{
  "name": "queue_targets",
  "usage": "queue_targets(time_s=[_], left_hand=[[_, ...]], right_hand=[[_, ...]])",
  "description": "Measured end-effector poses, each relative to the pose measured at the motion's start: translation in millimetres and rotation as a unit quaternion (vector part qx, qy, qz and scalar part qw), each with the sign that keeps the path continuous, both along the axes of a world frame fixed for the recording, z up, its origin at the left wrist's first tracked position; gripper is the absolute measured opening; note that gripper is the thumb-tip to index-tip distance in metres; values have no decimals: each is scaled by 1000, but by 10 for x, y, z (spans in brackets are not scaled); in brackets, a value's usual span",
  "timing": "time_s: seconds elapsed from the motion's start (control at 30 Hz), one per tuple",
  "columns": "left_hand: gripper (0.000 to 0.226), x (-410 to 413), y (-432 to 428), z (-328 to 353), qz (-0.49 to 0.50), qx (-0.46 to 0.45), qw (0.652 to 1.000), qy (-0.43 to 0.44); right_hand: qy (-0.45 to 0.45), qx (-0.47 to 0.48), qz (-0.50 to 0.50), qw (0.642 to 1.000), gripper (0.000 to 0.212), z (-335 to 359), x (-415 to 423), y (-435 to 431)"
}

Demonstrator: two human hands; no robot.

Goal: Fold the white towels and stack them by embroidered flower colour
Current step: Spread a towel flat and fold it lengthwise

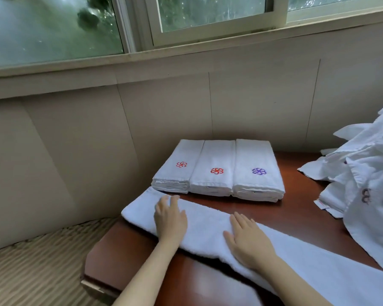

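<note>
White terry cloth lies as one long folded towel (208, 226) across the near part of a red-brown wooden table (296, 217), running from the table's left edge toward the lower right. The left hand (170, 219) is pressed flat on this towel near its left end, fingers straight and slightly spread, with nothing gripped. The right hand (249, 241) is laid flat on the same towel further right, palm down, fingers extended and close together, likewise gripping nothing. The two hands are set apart, with bare towel between them.

Behind the long towel, three stacks of folded white towels are placed side by side, touching one another, their far ends near the panelled wall (164, 111). The left stack (177, 175) is topped by a red flower (181, 164). The middle stack (212, 182) is topped by a second red flower (217, 171). The right stack (258, 184) is topped by a purple flower (259, 171). Several layers are seen in each stack, but the exact number cannot be told. The left stack's near edge lies just beside the long towel's far left corner.

At the right of the table, one loose pile of unfolded white towels (367, 168) is heaped, partly cut off by the frame edge. One dark embroidered mark (366, 196) is seen on it, and its colour cannot be told with certainty.
</note>
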State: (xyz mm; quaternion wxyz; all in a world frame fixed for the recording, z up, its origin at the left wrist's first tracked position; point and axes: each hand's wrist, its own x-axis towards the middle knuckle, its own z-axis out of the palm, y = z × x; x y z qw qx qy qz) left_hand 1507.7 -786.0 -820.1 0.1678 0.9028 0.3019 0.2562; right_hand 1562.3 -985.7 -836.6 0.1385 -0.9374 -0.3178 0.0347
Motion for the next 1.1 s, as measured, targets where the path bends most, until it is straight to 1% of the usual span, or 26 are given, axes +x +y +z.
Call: queue_targets(time_s=[0.03,0.1,0.13,0.23,0.27,0.33,0.37,0.4,0.43,0.47,0.5,0.53,0.57,0.6,0.63,0.67,0.7,0.73,0.77,0.8,0.83,0.87,0.93,1.0,1.03,1.1], left_hand=[[52,-137,148,-10,82,-52,995,-24],[61,-358,420,-8,202,-212,951,-101],[63,-430,522,-3,225,-270,927,-130],[73,-451,666,80,221,-377,882,-178],[76,-412,675,144,225,-441,843,-211],[64,-345,671,309,232,-591,729,-256],[49,-330,655,392,211,-639,695,-252],[34,-324,597,491,196,-668,678,-236],[26,-300,516,591,178,-675,682,-217],[28,-268,431,683,151,-649,716,-211],[37,-230,344,786,118,-583,772,-223],[46,-224,200,922,52,-517,821,-236],[51,-223,50,1053,-36,-469,850,-237],[51,-248,-131,1178,-136,-441,860,-217],[49,-293,-323,1291,-240,-414,863,-160],[46,-354,-525,1375,-330,-379,862,-65],[42,-403,-708,1415,-403,-334,851,46],[37,-439,-885,1425,-457,-295,828,140],[33,-463,-1038,1391,-489,-262,807,201],[30,-474,-1164,1334,-502,-234,800,231],[29,-463,-1258,1265,-502,-211,806,233],[29,-439,-1323,1202,-487,-198,822,218],[27,-392,-1388,1102,-435,-199,860,179],[26,-368,-1406,1005,-387,-198,889,142],[27,-363,-1407,954,-366,-183,903,129],[31,-363,-1411,864,-324,-149,925,127]], right_hand=[[1,-3,0,1000,65,7,-11,-1],[1,-3,-3,1000,72,-10,-14,-3],[2,-7,-2,1000,77,-10,-24,-9],[-3,-40,16,999,94,0,-35,-39],[-8,-46,25,999,99,12,-46,-46],[-12,-54,36,998,105,34,-70,-64],[-13,-53,37,998,106,42,-73,-68],[-11,-51,31,998,105,48,-82,-73],[-10,-49,21,999,102,54,-98,-88],[-5,-39,14,999,95,72,-129,-104],[7,-19,9,1000,84,100,-163,-132],[44,24,3,999,71,142,-196,-172],[104,105,-11,989,60,207,-227,-236],[193,221,-42,955,56,310,-269,-336],[304,359,-96,877,58,426,-297,-474],[402,474,-136,771,63,514,-283,-650],[464,560,-160,667,69,575,-256,-863],[499,614,-170,587,75,636,-234,-1095],[507,641,-183,547,78,681,-219,-1318],[509,642,-191,541,78,718,-245,-1504],[517,621,-199,554,76,719,-278,-1665],[526,586,-213,578,67,701,-321,-1777],[516,503,-248,647,39,649,-417,-1883],[454,439,-291,719,33,615,-454,-1880],[421,415,-313,743,32,621,-474,-1852],[381,394,-338,765,30,684,-488,-1834]])
